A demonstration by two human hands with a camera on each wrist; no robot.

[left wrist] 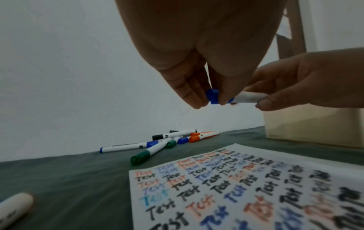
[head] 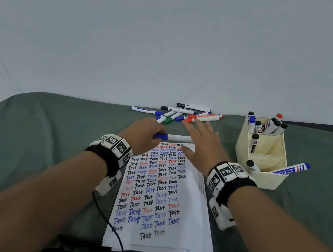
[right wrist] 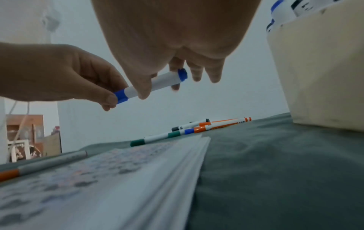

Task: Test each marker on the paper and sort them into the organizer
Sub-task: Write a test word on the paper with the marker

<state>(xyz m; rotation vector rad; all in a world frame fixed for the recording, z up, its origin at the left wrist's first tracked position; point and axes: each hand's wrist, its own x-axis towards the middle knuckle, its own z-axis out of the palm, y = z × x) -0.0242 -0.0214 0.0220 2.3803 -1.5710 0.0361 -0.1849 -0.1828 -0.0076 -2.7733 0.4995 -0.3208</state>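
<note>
A white marker point(head: 179, 138) with a blue cap point(head: 160, 136) is held level just above the far edge of the paper point(head: 160, 201), which is covered with "Test" in black, blue and red. My left hand point(head: 149, 135) pinches the cap point(left wrist: 212, 96) between thumb and fingertips. My right hand point(head: 193, 146) pinches the white barrel point(right wrist: 163, 80) with thumb and forefinger, its other fingers stretched out. The cap sits on the marker. The cream organizer point(head: 261, 180) stands to the right, with markers upright in its compartments.
A loose pile of markers point(head: 183, 113) lies at the table's far edge, behind the hands. A blue marker point(head: 291, 169) leans out of the organizer's front compartment. Another marker point(left wrist: 13, 208) lies left of the paper. A black cable point(head: 107, 219) crosses the paper's near left corner.
</note>
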